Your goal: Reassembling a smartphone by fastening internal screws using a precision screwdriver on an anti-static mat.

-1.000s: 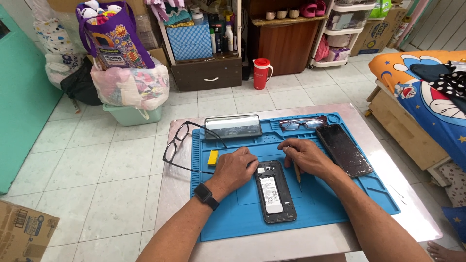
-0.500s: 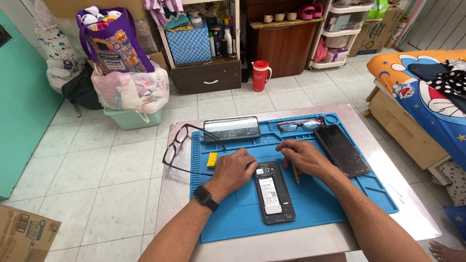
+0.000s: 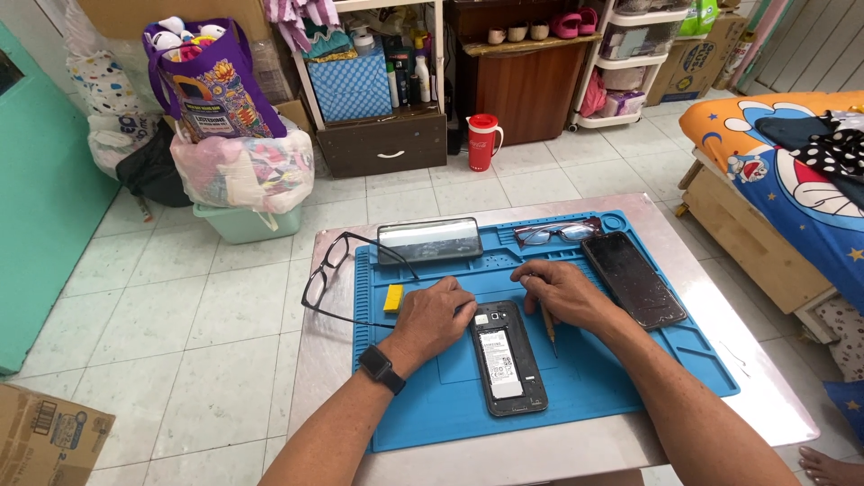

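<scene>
On the blue repair mat (image 3: 621,378), our left hand (image 3: 436,315) rests flat against the opened phone (image 3: 507,357). Our right hand (image 3: 560,292) grips a thin wooden tool (image 3: 549,326) beside it.

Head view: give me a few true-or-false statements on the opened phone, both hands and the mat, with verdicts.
1. The opened phone lies on the blue mat with its back off. True.
2. The left hand rests beside the phone's top end. True.
3. The right hand is empty. False: it holds a thin wooden-handled tool.
4. The black-framed glasses lie at the mat's right edge. False: they lie at its left edge.
5. A dark phone panel lies to the right of the right hand. True.
</scene>
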